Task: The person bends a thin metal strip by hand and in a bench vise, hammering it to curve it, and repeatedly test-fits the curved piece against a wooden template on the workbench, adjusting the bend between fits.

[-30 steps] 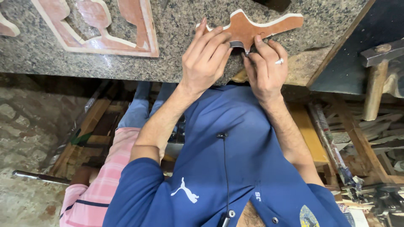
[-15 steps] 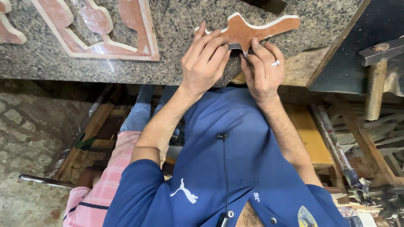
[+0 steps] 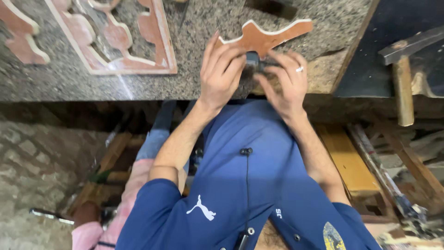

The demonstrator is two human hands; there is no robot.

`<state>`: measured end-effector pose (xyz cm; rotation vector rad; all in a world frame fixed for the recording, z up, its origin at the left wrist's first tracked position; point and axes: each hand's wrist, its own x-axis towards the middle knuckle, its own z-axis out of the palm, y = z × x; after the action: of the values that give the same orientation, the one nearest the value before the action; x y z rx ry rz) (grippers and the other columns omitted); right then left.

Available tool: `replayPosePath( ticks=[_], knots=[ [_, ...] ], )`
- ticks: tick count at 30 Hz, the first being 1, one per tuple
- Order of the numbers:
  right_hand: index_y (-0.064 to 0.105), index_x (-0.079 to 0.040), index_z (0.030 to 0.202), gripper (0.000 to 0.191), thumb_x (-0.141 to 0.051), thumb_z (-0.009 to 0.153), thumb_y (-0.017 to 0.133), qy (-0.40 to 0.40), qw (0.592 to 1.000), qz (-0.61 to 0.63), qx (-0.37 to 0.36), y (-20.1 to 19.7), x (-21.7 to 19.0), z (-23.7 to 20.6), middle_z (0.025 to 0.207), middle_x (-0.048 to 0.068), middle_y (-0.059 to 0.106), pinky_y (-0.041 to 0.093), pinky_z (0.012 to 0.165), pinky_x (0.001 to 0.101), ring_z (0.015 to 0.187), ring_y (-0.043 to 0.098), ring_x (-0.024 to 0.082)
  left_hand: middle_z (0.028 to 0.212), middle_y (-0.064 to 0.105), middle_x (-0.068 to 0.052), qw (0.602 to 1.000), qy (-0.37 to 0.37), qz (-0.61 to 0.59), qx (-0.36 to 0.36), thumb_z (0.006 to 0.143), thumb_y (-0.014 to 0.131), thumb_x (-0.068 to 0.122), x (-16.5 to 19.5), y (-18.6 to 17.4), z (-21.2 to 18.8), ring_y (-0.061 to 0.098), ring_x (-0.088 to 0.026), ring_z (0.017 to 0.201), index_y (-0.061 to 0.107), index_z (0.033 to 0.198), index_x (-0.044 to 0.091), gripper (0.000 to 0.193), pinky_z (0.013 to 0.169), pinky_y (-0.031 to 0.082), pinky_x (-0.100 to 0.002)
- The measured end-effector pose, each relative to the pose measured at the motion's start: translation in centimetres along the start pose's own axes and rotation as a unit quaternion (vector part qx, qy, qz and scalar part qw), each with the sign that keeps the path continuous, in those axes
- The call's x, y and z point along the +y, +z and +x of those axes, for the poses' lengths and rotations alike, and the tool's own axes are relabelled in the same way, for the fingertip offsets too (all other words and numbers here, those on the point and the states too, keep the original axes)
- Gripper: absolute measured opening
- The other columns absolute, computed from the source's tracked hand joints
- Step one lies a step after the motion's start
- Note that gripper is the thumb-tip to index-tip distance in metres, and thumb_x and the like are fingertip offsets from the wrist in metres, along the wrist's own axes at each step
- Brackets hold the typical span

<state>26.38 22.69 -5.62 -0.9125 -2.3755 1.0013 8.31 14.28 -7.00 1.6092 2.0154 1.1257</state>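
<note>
reddish stone cutout (image 3: 263,37) lies on the granite slab (image 3: 69,78), near its front edge. my left hand (image 3: 222,74) presses flat on it, fingers extended; my right hand (image 3: 284,83) curls around a small dark tool (image 3: 252,59) just beside it.

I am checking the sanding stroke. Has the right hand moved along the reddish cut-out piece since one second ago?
Cannot tell: the right hand sits at the near edge of the reddish cut-out piece as before; only the camera shifted.
</note>
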Motion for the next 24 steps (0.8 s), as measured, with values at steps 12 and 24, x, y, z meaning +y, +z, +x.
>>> replayPosePath(
  ticks=[12,24],
  knots=[
    [0.070,0.003,0.112,0.011,0.005,0.102,0.073,0.232,0.855,0.437,0.154,-7.6,-2.2,-4.8,0.105,0.004,0.070,0.051,0.084,0.0211,0.094,0.062,0.007,0.120,0.065,-0.008,0.977,0.080,-0.195,0.027,0.091,0.082,0.004,9.0,-0.5,5.4,0.067,-0.024,0.113,0.070,0.115,0.005,0.026,0.111,0.050,-0.044],
    [0.066,0.005,0.117,0.009,0.004,0.110,0.061,0.152,0.860,0.340,0.350,-17.3,-1.5,-9.1,0.114,0.009,0.069,0.061,0.092,0.0286,0.100,0.072,0.015,0.113,0.069,-0.008,0.910,-0.029,-0.390,-0.136,0.097,0.074,-0.005,22.7,6.6,6.6,0.068,-0.017,0.106,0.072,0.116,0.001,0.020,0.094,0.055,-0.028]
  ],
)
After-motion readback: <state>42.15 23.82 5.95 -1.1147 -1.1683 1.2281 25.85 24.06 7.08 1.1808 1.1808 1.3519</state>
